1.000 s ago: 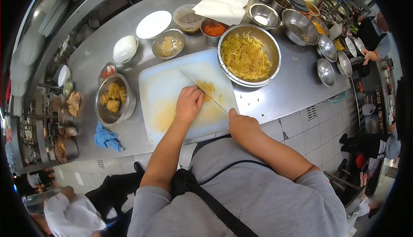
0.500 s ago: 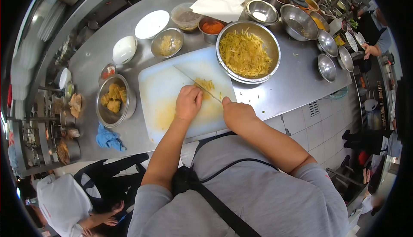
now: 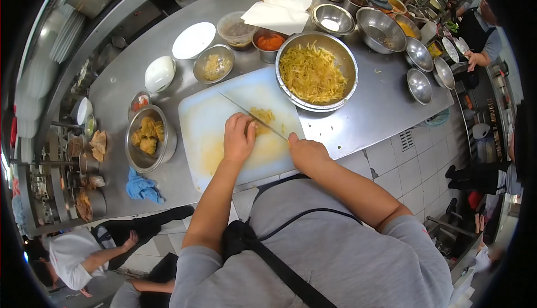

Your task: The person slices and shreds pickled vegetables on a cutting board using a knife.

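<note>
My right hand (image 3: 309, 154) is wrapped round the handle of a kitchen knife (image 3: 243, 110), whose long blade lies slantwise over the white cutting board (image 3: 200, 119). Close to the blade, my left hand (image 3: 239, 139) presses curled fingers down on a piece of yellow-green vegetable (image 3: 259, 129), mostly hidden by the hand and the blade. Thin yellow-green shreds (image 3: 263, 115) lie on the blade's far side. Behind the board's right corner, a large steel bowl (image 3: 353, 81) holds a heap of similar shreds (image 3: 313, 73). Whole yellowish vegetable pieces (image 3: 148, 134) fill a steel bowl (image 3: 168, 150) at left.
A blue cloth (image 3: 142, 186) lies near the front edge. Along the back stand a bowl of minced garlic-like bits (image 3: 217, 66), a white plate (image 3: 193, 40), an orange-filled container (image 3: 269, 42) and white paper (image 3: 277, 16). Several steel bowls (image 3: 419, 86) sit right. Other people (image 3: 75, 257) stand around.
My hands and the knife stay nearly in place over the board, with the view shifted slightly. At lower left, one person has changed posture and another's arm has come into view.
</note>
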The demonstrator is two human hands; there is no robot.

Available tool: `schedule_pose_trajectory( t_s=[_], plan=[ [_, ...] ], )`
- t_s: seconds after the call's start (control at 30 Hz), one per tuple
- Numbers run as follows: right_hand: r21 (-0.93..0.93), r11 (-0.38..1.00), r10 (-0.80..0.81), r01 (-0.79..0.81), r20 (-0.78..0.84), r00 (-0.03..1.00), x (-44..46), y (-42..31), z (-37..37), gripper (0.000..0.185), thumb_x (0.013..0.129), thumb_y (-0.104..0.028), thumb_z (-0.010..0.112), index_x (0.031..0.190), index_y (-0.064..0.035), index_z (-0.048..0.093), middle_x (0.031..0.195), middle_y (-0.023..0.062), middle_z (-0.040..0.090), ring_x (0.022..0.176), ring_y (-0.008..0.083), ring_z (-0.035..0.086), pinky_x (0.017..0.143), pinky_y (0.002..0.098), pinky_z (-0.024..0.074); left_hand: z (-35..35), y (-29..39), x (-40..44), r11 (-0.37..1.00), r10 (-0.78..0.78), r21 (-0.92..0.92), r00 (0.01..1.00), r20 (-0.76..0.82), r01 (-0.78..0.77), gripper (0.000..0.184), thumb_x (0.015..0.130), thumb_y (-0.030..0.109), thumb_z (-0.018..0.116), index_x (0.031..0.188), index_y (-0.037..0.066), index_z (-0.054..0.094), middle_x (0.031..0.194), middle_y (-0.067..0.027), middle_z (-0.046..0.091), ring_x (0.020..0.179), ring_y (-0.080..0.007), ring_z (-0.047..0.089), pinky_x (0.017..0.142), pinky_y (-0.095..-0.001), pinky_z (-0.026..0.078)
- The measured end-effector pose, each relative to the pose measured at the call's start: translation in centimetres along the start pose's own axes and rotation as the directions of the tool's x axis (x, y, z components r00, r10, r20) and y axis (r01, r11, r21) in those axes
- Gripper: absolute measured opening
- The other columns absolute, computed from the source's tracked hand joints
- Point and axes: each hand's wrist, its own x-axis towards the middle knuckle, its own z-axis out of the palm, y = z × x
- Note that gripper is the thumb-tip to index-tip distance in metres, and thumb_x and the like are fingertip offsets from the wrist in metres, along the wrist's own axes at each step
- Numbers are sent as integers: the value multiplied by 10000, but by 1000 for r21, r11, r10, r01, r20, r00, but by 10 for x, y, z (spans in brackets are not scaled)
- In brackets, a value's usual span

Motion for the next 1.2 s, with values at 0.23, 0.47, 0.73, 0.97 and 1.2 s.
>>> schedule_pose_trajectory(
  t_s=[0.23,0.47,0.73,0.97,1.2],
  plan=[
    [-24,1000,13,-14,-13,1000,-27,-30,-48,196,1038,-84,518,1223,-22,536,1082,244,788,1008,395,795,892,523,617,10,-16,-6,1000,-14,8,996,85,13,144,947,107,749,1077,45,743,1147,-139,721,1082,-368,644,972,-450,540],
    [11,998,57,-57,11,998,-5,-13,2,203,1039,-91,519,1226,-15,537,1069,254,787,1012,423,789,905,516,614,12,-16,-6,1000,-13,-20,999,42,13,111,925,102,766,1024,53,763,1104,-115,749,1056,-355,669,934,-440,560],
    [-35,998,55,-54,38,998,-27,-22,-17,179,1040,-102,521,1199,-24,549,1055,253,785,1023,418,787,884,515,626,12,-19,-8,999,-46,-10,997,60,47,82,925,81,756,997,43,750,1075,-123,760,1035,-358,674,921,-442,560],
    [-43,999,-26,25,-13,1000,-29,-37,-47,196,1046,-127,501,1205,-21,543,1057,262,785,1017,427,788,880,525,626,12,-16,-7,998,-55,-17,998,39,56,78,920,63,745,992,41,725,1045,-135,746,1006,-367,670,900,-459,560],
    [-26,1000,-16,16,-23,1000,3,-23,-7,191,1036,-103,501,1203,-16,529,1066,260,787,1015,430,792,888,524,625,14,-15,-9,1000,-20,-15,1000,-11,20,65,930,73,729,974,38,696,1032,-133,740,1003,-372,667,903,-463,555]
  ],
)
